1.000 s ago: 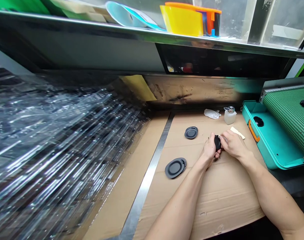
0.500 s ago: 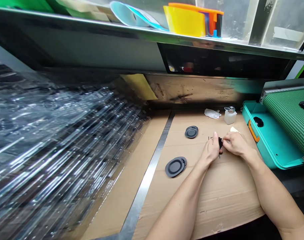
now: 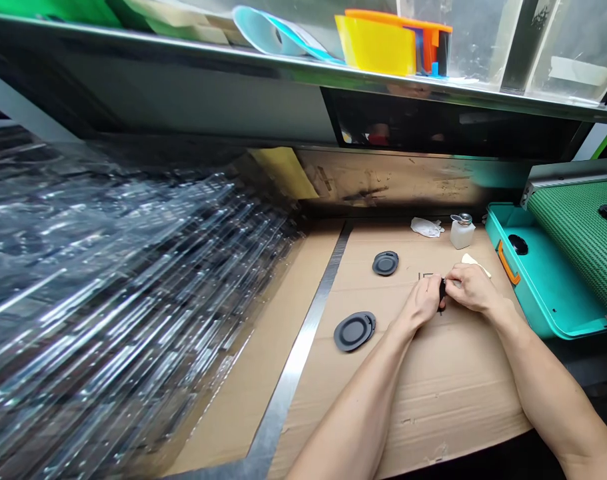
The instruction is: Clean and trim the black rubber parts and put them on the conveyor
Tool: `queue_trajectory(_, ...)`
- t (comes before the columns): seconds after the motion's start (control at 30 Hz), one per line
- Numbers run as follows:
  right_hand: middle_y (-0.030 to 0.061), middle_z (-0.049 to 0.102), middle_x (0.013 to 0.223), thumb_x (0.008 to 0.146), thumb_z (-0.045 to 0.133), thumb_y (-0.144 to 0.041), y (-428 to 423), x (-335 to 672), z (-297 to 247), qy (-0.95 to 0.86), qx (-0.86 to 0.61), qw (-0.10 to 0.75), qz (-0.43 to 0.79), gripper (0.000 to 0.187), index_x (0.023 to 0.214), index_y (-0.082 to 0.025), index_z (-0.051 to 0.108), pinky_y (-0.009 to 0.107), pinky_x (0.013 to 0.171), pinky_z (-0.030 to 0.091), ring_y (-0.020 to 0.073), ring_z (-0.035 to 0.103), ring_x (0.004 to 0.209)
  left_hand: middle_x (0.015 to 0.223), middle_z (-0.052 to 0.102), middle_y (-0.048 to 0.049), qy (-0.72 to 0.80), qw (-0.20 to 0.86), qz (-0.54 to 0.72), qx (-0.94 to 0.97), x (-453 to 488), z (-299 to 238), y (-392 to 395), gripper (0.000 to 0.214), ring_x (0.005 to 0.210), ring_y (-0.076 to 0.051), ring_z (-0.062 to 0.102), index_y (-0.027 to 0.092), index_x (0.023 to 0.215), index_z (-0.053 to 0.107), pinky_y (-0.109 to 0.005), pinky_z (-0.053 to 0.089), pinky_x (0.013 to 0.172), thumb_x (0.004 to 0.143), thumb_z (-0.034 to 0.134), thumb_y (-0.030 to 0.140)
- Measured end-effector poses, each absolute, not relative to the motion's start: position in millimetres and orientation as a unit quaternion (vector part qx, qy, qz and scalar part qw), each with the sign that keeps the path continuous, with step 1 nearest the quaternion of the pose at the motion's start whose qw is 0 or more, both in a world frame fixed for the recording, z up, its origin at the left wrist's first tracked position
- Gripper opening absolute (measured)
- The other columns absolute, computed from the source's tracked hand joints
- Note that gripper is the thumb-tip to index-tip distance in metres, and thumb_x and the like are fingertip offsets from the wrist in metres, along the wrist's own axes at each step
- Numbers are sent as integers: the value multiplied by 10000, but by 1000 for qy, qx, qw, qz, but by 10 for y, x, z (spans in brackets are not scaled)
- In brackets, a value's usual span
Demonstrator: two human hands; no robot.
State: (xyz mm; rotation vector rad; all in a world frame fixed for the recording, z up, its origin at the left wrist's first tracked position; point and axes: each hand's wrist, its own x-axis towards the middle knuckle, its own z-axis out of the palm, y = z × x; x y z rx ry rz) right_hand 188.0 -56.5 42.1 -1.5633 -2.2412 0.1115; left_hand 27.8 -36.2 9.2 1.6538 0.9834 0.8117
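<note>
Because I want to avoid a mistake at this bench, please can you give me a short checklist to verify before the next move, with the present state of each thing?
1. Small black piece held: ok, pinched between left hand and right hand.
2. Surface of that piece: cannot tell, fingers hide it.
3. Black oval discs on the cardboard: ok, lying flat, apart from the hands.
4. Capped bottle: ok, upright, beyond the hands.
5. Teal tray: ok, not touching the hands.

Hidden: small black part [image 3: 442,289], mostly covered between the left hand [image 3: 423,301] and right hand [image 3: 473,288].
Blurred: clear plastic sheets [image 3: 133,287] along the left side.
Cut off: green mesh belt [image 3: 578,247] at the right edge.
</note>
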Motion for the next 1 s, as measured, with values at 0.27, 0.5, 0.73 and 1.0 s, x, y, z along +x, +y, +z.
queue_trajectory(0.27, 22, 642, 677, 829, 541, -190, -597, 1875, 447, -799, -575, 175, 32, 241, 609, -190, 639, 278, 619, 296, 137, 490, 631, 536, 624, -76, 405, 465, 328, 716, 305, 62, -386, 646, 572, -197, 580, 222, 493, 546, -307, 429, 696, 1014, 209, 401)
queue_trajectory(0.5, 16, 641, 685, 830, 551, -166, -582, 1875, 433, -799, -566, 194, 58, 228, 623, -184, 645, 265, 621, 302, 125, 494, 631, 545, 633, -71, 406, 447, 328, 727, 310, 89, -409, 661, 589, -195, 591, 213, 499, 546, -307, 446, 711, 1020, 186, 402)
queue_trajectory(0.73, 19, 640, 694, 834, 551, -168, -607, 1873, 472, -795, -565, 210, 60, 241, 620, -182, 660, 259, 616, 298, 121, 479, 629, 547, 638, -66, 399, 442, 337, 729, 315, 88, -415, 661, 607, -192, 611, 214, 502, 547, -302, 462, 740, 1021, 171, 376)
queue_trajectory(1.0, 5, 623, 639, 812, 549, -153, -610, 1851, 462, -785, -573, 222, 78, 231, 603, -182, 643, 253, 598, 290, 114, 457, 595, 549, 635, -68, 403, 430, 347, 729, 329, 66, -421, 663, 593, -181, 603, 219, 492, 539, -291, 464, 721, 1019, 166, 368)
